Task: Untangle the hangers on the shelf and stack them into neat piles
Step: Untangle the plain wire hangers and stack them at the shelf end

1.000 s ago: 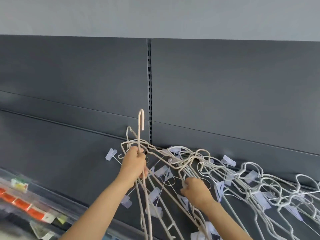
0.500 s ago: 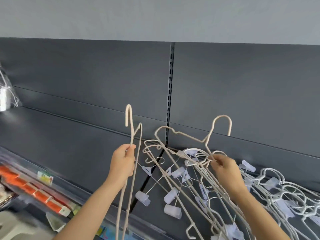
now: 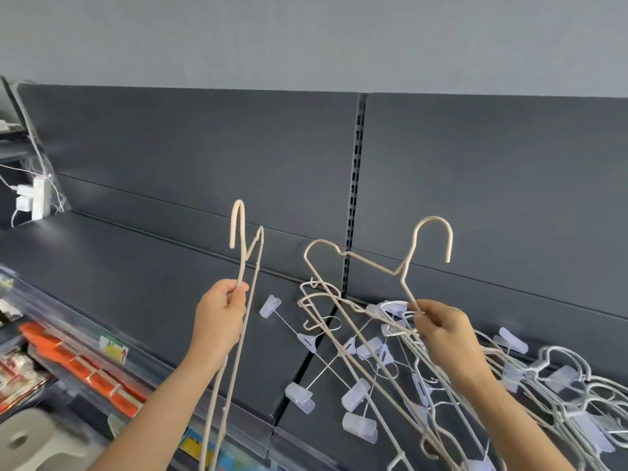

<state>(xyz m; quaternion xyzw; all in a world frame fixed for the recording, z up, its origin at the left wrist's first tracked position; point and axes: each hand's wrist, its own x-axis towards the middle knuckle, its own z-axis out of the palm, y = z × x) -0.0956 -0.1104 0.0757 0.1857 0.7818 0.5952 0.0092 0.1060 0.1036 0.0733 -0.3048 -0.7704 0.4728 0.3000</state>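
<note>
Cut off: the beige hanger (image 3: 238, 202) runs off the near edge, so we cannot see its lower bar
Hard to make out: where the second hanger (image 3: 433, 219) passes into the tangle of hangers (image 3: 390, 334), we cannot tell whether it is caught or free
Hidden: our right forearm covers part of the white hangers (image 3: 560, 368) lying at the right
Left hand (image 3: 221, 317): clenched round the neck of the beige hanger, held upright over the shelf and apart from the tangle
Right hand (image 3: 441, 331): pinching the second hanger below its hook, hook up
Clips (image 3: 360, 426): clear plastic, scattered through the tangle
Surface: a dark grey shelf (image 3: 136, 283) carries the tangle, right of centre
Room: dark back panels (image 3: 204, 147) with a slotted upright (image 3: 356, 181), a grey wall (image 3: 306, 35) above, white plugs (image 3: 37, 198) far left, orange packets (image 3: 85, 368) on a lower shelf
</note>
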